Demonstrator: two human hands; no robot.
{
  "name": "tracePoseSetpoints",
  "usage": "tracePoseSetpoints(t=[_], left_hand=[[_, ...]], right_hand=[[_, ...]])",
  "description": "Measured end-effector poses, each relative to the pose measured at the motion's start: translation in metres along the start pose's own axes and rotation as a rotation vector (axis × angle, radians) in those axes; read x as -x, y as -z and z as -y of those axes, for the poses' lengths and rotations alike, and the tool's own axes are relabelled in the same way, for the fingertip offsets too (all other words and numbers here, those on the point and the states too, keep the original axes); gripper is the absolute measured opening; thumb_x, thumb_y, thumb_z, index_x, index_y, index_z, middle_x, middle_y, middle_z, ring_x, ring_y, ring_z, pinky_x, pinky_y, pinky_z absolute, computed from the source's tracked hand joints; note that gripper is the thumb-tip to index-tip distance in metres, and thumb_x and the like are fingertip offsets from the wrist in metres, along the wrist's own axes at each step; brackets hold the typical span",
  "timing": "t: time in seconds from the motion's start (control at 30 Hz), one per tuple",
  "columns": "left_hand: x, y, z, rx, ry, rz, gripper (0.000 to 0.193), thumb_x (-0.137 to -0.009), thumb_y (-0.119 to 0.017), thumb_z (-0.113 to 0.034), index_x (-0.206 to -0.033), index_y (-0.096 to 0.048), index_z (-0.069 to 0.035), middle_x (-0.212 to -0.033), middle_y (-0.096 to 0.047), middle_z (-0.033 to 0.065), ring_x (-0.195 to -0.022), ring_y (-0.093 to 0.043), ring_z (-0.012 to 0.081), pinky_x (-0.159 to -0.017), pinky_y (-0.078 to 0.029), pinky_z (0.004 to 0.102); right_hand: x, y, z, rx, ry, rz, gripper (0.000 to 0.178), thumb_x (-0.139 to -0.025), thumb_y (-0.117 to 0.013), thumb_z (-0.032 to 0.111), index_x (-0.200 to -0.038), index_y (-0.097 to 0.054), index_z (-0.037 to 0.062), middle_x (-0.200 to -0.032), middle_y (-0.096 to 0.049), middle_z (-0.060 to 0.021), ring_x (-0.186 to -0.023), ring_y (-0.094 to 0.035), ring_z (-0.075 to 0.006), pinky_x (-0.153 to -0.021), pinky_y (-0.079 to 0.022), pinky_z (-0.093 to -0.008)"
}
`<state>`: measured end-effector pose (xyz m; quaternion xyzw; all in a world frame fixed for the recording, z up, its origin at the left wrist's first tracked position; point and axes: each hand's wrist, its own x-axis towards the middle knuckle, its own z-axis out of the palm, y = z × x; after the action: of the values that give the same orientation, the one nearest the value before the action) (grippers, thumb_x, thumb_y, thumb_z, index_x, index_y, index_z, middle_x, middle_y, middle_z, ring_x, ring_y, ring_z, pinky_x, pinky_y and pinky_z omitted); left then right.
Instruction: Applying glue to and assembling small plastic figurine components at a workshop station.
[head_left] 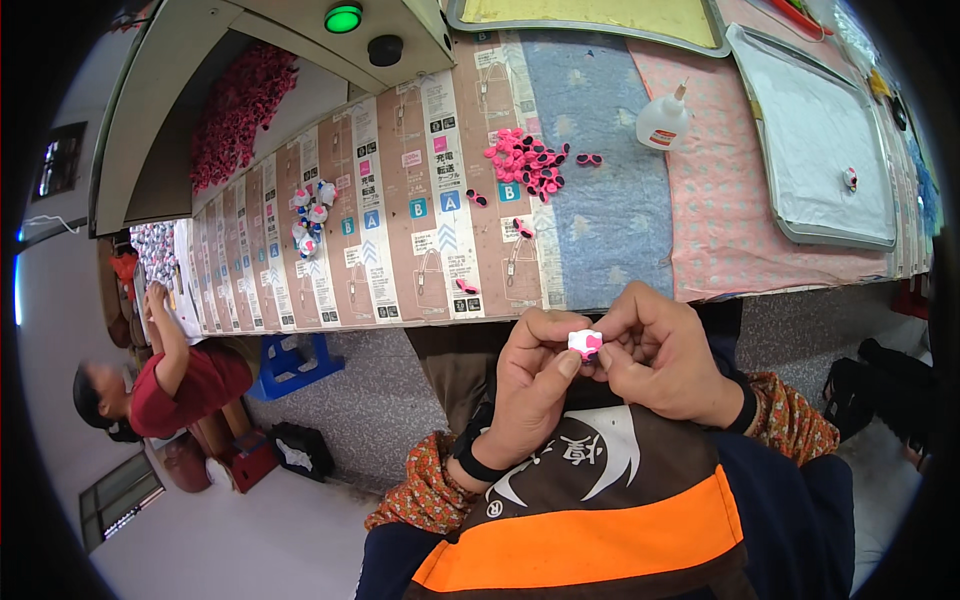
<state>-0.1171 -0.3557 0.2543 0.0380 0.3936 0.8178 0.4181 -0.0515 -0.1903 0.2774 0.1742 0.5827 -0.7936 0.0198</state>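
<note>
Between my two hands, over my lap just off the table's near edge, is a small white-and-pink toy figure (585, 344). My left hand (532, 372) pinches it between thumb and fingers. My right hand (668, 358) grips it from the other side with thumb and fingertips, hiding part of it. Beyond the hands lies a pile of small pink-and-black sunglasses-shaped pieces (525, 160), with several loose ones near it. A cluster of small white-and-blue figures (310, 215) lies to the left. One similar small figure (850, 180) rests on the lined metal tray (820, 130) at the right.
A white squeeze bottle (664, 120) with a thin nozzle stands on the cloth-covered table (610, 230). At the back is a yellow-lined tray (590, 12). A machine housing (270, 30) with a green light holds a heap of pink pieces (240, 115). Another person (165, 390) works at far left beside a blue stool (295, 365).
</note>
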Motion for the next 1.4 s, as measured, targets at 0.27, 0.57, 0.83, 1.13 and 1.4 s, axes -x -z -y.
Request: tracePoseSetpoints(t=[0.27, 0.57, 0.83, 1.13, 1.4], left_hand=[[-0.002, 0.001, 0.001, -0.003, -0.007, -0.001, 0.024, -0.097, -0.06, -0.007, -0.118, -0.051, -0.004, -0.119, -0.057, 0.0115, -0.097, -0.06, 0.0139, -0.087, -0.052, 0.0285], [-0.002, 0.003, 0.001, 0.025, 0.019, -0.005, 0.023, -0.097, -0.059, -0.007, -0.118, -0.051, -0.004, -0.119, -0.057, 0.0111, -0.095, -0.06, 0.0134, -0.087, -0.051, 0.0291], [0.001, -0.002, -0.001, 0.036, 0.016, -0.016, 0.022, -0.099, -0.058, -0.006, -0.12, -0.052, -0.002, -0.117, -0.057, 0.0091, -0.098, -0.062, 0.0129, -0.084, -0.057, 0.0295], [0.002, 0.0, 0.003, -0.119, -0.106, 0.005, 0.024, -0.096, -0.056, 0.001, -0.119, -0.051, -0.001, -0.118, -0.056, 0.0099, -0.106, -0.059, 0.0141, -0.091, -0.054, 0.0297], [0.002, 0.002, 0.006, -0.139, -0.162, 0.047, 0.023, -0.095, -0.056, 0.005, -0.117, -0.052, -0.002, -0.119, -0.055, 0.0113, -0.107, -0.058, 0.0147, -0.095, -0.05, 0.0303]], right_hand=[[-0.002, 0.001, -0.002, -0.04, 0.0, 0.002, 0.012, -0.088, -0.065, -0.001, -0.091, -0.054, 0.0044, -0.077, -0.059, 0.0055, -0.063, -0.046, 0.0059, -0.053, -0.035, -0.0139], [-0.003, 0.001, 0.009, -0.118, -0.091, 0.028, 0.011, -0.089, -0.064, -0.002, -0.092, -0.054, 0.0021, -0.079, -0.062, 0.0014, -0.065, -0.053, 0.0034, -0.052, -0.04, -0.0147], [-0.002, 0.001, 0.018, -0.163, -0.16, 0.051, 0.014, -0.089, -0.066, 0.0, -0.096, -0.053, 0.0011, -0.078, -0.06, 0.0, -0.068, -0.056, 0.0013, -0.051, -0.042, -0.0147], [-0.001, 0.0, 0.01, 0.023, -0.063, 0.034, 0.016, -0.086, -0.068, 0.001, -0.094, -0.054, 0.0034, -0.076, -0.056, 0.0054, -0.065, -0.046, 0.0043, -0.051, -0.035, -0.0155], [-0.002, 0.0, 0.005, 0.036, 0.004, 0.037, 0.017, -0.084, -0.069, 0.001, -0.089, -0.054, 0.0041, -0.074, -0.054, 0.0074, -0.061, -0.041, 0.0055, -0.051, -0.032, -0.0153]])
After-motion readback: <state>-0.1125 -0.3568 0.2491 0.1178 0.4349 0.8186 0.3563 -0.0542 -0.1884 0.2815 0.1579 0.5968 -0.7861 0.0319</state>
